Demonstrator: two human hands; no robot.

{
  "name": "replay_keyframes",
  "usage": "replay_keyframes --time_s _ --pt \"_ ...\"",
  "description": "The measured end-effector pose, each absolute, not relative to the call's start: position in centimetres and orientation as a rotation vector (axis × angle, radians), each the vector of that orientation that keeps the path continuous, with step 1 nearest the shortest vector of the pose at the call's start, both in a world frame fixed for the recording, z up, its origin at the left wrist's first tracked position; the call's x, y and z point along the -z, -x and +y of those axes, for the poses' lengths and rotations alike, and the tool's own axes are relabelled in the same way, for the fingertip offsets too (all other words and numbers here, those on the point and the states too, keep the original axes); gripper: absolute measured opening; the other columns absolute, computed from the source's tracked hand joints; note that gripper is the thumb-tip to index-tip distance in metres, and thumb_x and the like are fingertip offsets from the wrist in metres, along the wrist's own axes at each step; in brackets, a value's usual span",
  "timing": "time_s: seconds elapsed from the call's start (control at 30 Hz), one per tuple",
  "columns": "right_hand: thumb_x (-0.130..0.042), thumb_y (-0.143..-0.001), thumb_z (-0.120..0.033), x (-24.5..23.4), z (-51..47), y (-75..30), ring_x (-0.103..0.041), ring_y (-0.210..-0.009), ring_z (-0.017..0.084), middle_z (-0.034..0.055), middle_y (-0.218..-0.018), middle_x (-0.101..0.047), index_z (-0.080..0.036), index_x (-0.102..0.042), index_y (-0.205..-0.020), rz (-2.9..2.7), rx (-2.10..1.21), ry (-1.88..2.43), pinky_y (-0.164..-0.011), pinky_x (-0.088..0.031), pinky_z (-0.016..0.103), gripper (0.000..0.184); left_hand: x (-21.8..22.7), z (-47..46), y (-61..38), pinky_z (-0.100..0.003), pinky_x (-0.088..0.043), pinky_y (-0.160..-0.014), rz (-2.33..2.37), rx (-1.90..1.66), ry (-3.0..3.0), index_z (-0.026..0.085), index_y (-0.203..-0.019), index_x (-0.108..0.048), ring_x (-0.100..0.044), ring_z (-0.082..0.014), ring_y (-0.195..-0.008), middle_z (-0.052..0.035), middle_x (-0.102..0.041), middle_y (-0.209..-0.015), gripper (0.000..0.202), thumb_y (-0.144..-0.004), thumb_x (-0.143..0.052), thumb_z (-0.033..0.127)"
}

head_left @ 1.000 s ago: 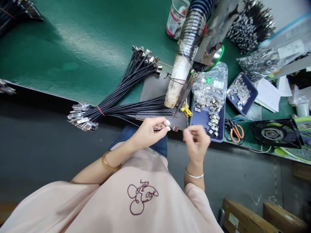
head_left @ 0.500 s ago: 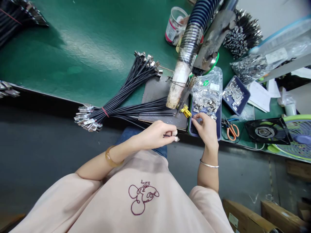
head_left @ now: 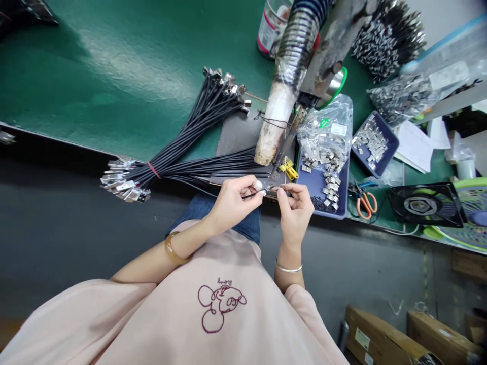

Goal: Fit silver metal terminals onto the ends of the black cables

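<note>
My left hand (head_left: 236,205) is closed in a pinch on a thin black cable (head_left: 249,195), its end pointing right. White covers sit on its fingertips. Close by on the right, my right hand (head_left: 296,207) pinches at the cable's end; what small piece it holds is too small to make out. Just above both hands are a yellow clip (head_left: 289,170) and the pale tip of a ribbed hose (head_left: 268,134). A bundle of black cables (head_left: 182,134) with metal connectors, tied by a red band, lies to the left.
Right of my hands stands a blue tray (head_left: 310,178) with metal shells, small black pieces (head_left: 321,204) and a plastic bag (head_left: 327,134). Beyond are a second tray (head_left: 390,152), orange-handled scissors (head_left: 367,205) and a black fan (head_left: 426,205). A stained metal arm (head_left: 323,63) overhangs the bench.
My right hand has left the blue tray and moved left to meet my left hand. My left hand, with the cable, has shifted slightly left and up.
</note>
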State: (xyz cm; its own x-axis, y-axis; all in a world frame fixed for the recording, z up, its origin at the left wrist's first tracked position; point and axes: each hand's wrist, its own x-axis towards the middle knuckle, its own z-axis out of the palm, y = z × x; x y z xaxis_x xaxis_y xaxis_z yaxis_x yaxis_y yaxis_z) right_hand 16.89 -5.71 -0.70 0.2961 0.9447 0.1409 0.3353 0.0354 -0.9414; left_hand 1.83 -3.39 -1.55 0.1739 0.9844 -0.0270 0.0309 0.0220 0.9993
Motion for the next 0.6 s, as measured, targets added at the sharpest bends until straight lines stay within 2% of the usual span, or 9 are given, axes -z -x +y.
replay_keyframes --time_s 0.17,0.33,0.4,0.5,0.6 --pt "-0.067 -0.088 -0.035 0.60 -5.81 -16.86 -0.070 -0.077 0.013 0.0006 -0.082 -0.069 -0.021 -0.063 -0.089 -1.259 -0.744 1.504 -0.064 -0.057 0.023 0.014 1.60 -3.58 -1.84 -0.019 -0.043 -0.058 1.129 -1.040 -1.337 0.016 -0.074 -0.056 -0.051 -0.0074 -0.057 0.0025 -0.054 -0.067 0.009 -0.080 -0.062 0.019" --pt "-0.066 -0.089 -0.032 0.44 -5.96 -16.78 -0.065 -0.069 0.010 -0.0001 -0.082 -0.069 -0.021 -0.064 -0.090 -1.270 -0.763 1.497 -0.057 -0.051 0.020 0.011 1.42 -3.49 -1.92 -0.018 -0.040 -0.055 1.130 -1.037 -1.355 0.016 -0.073 -0.055 -0.048 -0.0066 -0.055 0.0032 -0.052 -0.065 0.010 -0.080 -0.062 0.019" --pt "-0.066 -0.089 -0.032 0.45 -6.01 -16.73 -0.060 -0.061 0.008 -0.0016 -0.079 -0.068 -0.021 -0.065 -0.090 -1.281 -0.762 1.489 -0.052 -0.046 0.019 0.011 1.38 -3.44 -1.93 -0.018 -0.040 -0.055 1.130 -1.037 -1.360 0.016 -0.073 -0.055 -0.048 -0.0066 -0.055 0.0034 -0.052 -0.064 0.011 -0.080 -0.062 0.020" --pt "-0.065 -0.090 -0.032 0.42 -6.12 -16.64 -0.045 -0.048 0.005 -0.0054 -0.068 -0.062 -0.021 -0.065 -0.089 -1.349 -0.711 1.513 -0.046 -0.037 0.019 0.011 1.30 -3.41 -1.88 -0.018 -0.038 -0.053 1.118 -1.030 -1.370 0.016 -0.072 -0.054 -0.046 -0.0065 -0.054 0.0040 -0.050 -0.062 0.012 -0.079 -0.063 0.020" --pt "-0.064 -0.091 -0.032 0.27 -6.34 -16.71 -0.035 -0.044 0.005 -0.0065 -0.063 -0.059 -0.020 -0.067 -0.086 -1.499 -0.580 1.557 -0.045 -0.033 0.021 0.012 1.12 -3.37 -1.76 -0.018 -0.035 -0.051 1.090 -1.033 -1.375 0.016 -0.071 -0.055 -0.044 -0.0061 -0.054 0.0043 -0.048 -0.061 0.012 -0.079 -0.063 0.019"
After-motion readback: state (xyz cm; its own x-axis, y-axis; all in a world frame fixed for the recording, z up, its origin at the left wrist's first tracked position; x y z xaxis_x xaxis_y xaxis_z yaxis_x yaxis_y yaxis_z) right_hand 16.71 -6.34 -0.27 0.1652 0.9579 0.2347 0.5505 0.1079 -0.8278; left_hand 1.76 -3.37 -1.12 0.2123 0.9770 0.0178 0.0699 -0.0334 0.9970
